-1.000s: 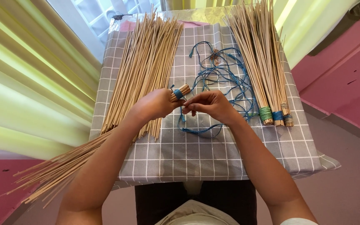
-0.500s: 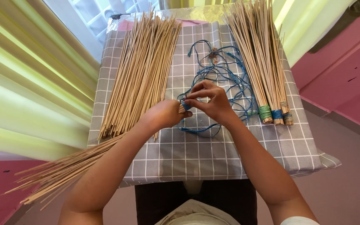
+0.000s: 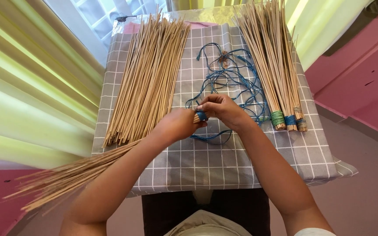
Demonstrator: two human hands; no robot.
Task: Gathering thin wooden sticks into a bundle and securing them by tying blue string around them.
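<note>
My left hand [image 3: 178, 124] grips one end of a long bundle of thin wooden sticks [image 3: 71, 175]. The bundle runs back under my forearm and fans out past the table's left edge. A band of blue string [image 3: 201, 115] is wound round the gripped end. My right hand [image 3: 222, 109] pinches that string right at the bundle's tip. A loose tangle of blue string [image 3: 230, 76] lies on the grey checked cloth [image 3: 206, 161] just beyond both hands.
A loose pile of sticks [image 3: 147, 74] lies on the left of the cloth. On the right lie three tied bundles [image 3: 274, 61] with green and blue bands. Yellow-green curtains [image 3: 31, 87] hang at the left, and a pink wall [image 3: 364, 83] stands at the right.
The bundle's tied end has moved lower and to the right with my left hand. My right hand has shifted around that end with the string, going up and then back down to it.
</note>
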